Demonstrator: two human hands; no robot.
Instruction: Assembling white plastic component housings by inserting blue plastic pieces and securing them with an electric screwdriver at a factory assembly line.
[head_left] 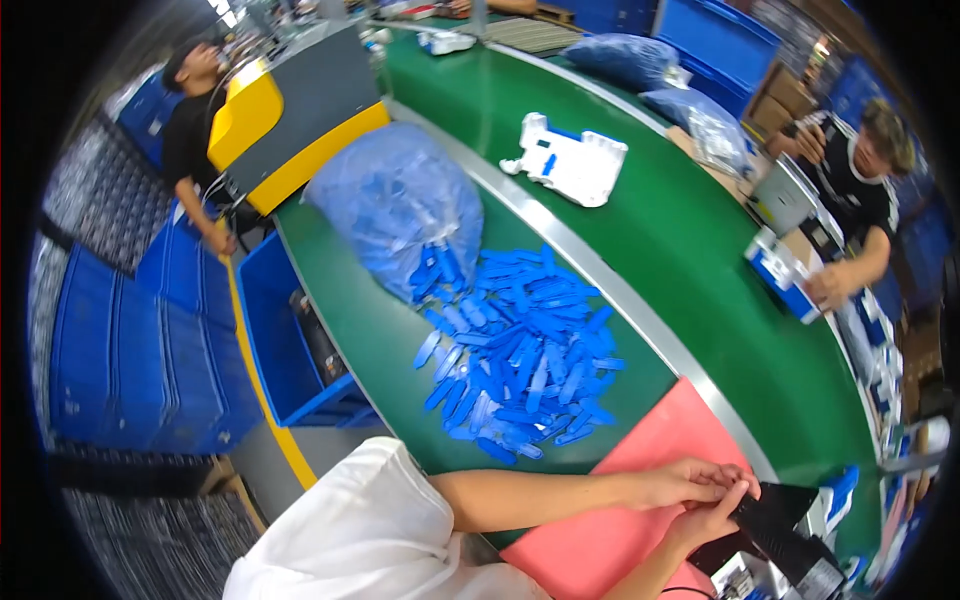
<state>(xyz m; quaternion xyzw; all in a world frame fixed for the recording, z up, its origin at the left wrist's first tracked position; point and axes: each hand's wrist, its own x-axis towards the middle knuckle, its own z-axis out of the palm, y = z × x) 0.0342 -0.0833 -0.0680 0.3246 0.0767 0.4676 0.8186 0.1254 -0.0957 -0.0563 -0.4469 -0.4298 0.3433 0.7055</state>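
Note:
My left hand [690, 482] reaches across a pink mat [645, 450], its fingers pinched together. Against its fingertips, my right hand [712, 515] is also closed, thumb pointing up. Whatever lies between the fingers is too small or hidden to make out. Just right of the hands are a black device or fixture [785, 530] and dark flat parts, partly cut off by the hands. Left of the mat spreads a heap of flat, elongated blue plastic pieces [530, 350]. Some spill from the mouth of a large translucent blue bag [400, 195].
A green conveyor [690, 270] with a metal rail [570, 235] curves past the table, carrying a white moulded part [580, 165]. Across it, a person holds a blue-and-white part [785, 275]. A blue bin [290, 340] sits left of the table; another person stands beyond a yellow-grey machine [300, 110].

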